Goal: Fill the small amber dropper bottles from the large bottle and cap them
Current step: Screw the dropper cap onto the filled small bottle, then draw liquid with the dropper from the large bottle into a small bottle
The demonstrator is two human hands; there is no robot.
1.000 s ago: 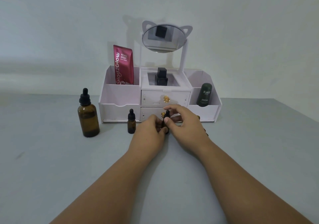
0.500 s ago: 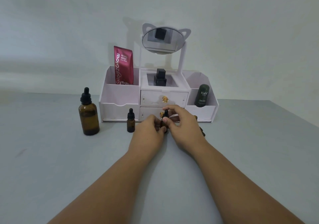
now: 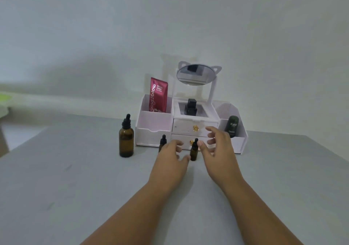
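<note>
As it stands, small bottle (image 3: 193, 152) vertical, dropper (image 3: 196, 143) up.

Lower body of the left small dropper bottle (image 3: 163, 138) is hidden behind the left hand (image 3: 170, 161). Fingers (image 3: 212, 131) of the right hand (image 3: 219, 152) are motion-blurred and cover part of the lower drawer (image 3: 184, 138). Both forearms are cut by the near edge, a green object (image 3: 3, 98) by the left edge.

A white organizer (image 3: 154, 129) with 2 drawers (image 3: 183, 127) and a cat-eared mirror (image 3: 196, 75) holds a red sachet (image 3: 158, 94), a black bottle (image 3: 191, 107) and a green Kahf bottle (image 3: 232, 126).
</note>
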